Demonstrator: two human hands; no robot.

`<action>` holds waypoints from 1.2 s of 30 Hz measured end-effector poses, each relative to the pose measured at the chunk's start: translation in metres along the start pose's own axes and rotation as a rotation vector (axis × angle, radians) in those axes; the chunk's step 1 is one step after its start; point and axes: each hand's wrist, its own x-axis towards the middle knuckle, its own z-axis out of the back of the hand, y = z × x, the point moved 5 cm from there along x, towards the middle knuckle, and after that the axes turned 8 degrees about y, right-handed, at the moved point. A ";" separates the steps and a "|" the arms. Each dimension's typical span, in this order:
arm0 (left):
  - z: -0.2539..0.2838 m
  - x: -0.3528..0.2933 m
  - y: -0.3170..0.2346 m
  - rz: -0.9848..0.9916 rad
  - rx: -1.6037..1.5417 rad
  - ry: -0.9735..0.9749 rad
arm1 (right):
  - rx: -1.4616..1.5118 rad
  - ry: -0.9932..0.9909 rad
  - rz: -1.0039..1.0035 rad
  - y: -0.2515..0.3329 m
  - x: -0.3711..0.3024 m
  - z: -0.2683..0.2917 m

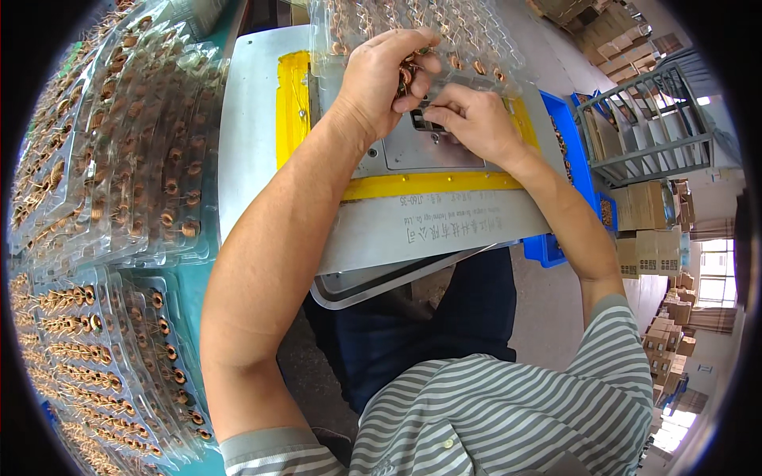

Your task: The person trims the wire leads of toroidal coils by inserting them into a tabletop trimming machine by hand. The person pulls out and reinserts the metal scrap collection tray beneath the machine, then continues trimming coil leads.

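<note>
The worker's left hand (pixel 377 70) is curled closed around a small cluster of copper-wound coils (pixel 408 77), held above the far part of a pale metal worktop (pixel 252 111). Some of the coils show between the thumb and the bent fingers. The right hand (pixel 480 123) is just beside it, fingers bent and tips close together at a small dark opening (pixel 420 120) in the worktop; whether they grip a coil I cannot tell. Yellow strips (pixel 429 186) border the work area on the near, left and right sides.

Beyond the hands, a clear plastic tray (pixel 320 32) bears rows of further coils. To the worker's left, stacked clear trays (pixel 194 87) filled with coils occupy a green surface (pixel 193 293). To the right are a blue bin (pixel 586 159) containing coils, a metal rack (pixel 651 127) and cardboard boxes (pixel 644 208).
</note>
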 end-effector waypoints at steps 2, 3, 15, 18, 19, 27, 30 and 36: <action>0.001 -0.001 -0.001 0.002 -0.002 0.002 | -0.027 0.023 0.018 0.002 0.006 -0.002; 0.001 -0.002 0.000 0.006 -0.006 0.004 | -0.054 0.047 0.032 0.004 0.009 -0.004; -0.004 0.002 -0.003 0.023 0.011 -0.041 | -0.090 0.000 0.083 0.002 0.008 0.000; -0.001 -0.003 -0.003 0.074 0.185 -0.119 | -0.083 -0.007 0.112 0.004 0.006 -0.003; -0.002 -0.004 -0.004 0.072 0.216 -0.132 | -0.103 0.028 0.098 0.004 0.005 -0.003; -0.016 -0.006 0.007 -0.153 1.334 0.034 | 0.187 -0.162 -0.119 -0.037 0.078 0.096; -0.022 -0.020 0.004 -0.003 1.609 0.088 | 0.185 -0.229 -0.159 -0.057 0.154 0.106; -0.025 -0.018 0.020 0.159 1.756 0.171 | -0.109 -0.280 -0.324 -0.108 0.240 0.093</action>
